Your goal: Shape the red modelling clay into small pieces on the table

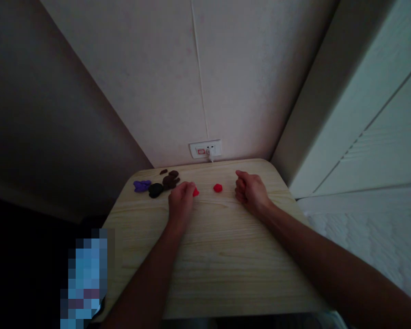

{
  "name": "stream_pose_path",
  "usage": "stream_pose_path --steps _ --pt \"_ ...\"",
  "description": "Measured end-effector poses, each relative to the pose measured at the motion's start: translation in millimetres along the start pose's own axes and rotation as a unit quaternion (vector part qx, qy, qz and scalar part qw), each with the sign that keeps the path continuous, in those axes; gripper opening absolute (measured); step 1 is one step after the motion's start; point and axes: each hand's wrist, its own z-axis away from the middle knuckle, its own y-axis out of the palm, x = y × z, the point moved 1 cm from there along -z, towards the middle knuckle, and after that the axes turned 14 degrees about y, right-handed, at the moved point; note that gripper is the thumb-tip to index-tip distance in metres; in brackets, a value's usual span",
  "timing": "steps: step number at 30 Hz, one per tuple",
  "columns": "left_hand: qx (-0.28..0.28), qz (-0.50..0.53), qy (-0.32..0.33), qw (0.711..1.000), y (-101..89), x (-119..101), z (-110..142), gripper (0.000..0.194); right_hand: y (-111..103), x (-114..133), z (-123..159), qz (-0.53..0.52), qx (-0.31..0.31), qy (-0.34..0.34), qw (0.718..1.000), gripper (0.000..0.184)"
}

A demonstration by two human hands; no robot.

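Observation:
My left hand [181,199] is closed over the wooden table, its fingers pinching a piece of red modelling clay [196,193] that pokes out at their right side. To the right of it, a small red clay lump [218,188] lies by itself on the tabletop, between my two hands and touched by neither. Farther right, my right hand [251,191] is curled with the thumb against the bent fingers; whatever they may hold is hidden. Left of my left hand sit brown clay pieces [169,183], a black clay lump [155,190] and a purple clay lump [142,186].
The light wooden table [219,274] stands against a wall with a power socket [200,150], a white plug in it. A pale cabinet [373,114] is on the right. A pixelated bluish patch [87,278] covers something at the lower left.

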Motion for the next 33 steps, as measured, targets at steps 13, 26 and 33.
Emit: stream_pose_path --steps 13,26,33 --pt "0.080 -0.180 0.088 0.976 6.3 2.5 3.1 0.016 1.5 -9.9 2.3 0.157 0.046 -0.070 0.984 0.044" --pt "0.068 -0.158 0.088 0.981 10.7 9.3 2.6 0.008 -0.1 -7.9 3.9 0.058 0.015 0.001 0.998 0.055" --pt "0.054 -0.154 0.106 0.981 11.9 9.7 3.7 0.010 -2.7 -3.7 5.1 0.042 0.082 0.025 0.995 0.036"
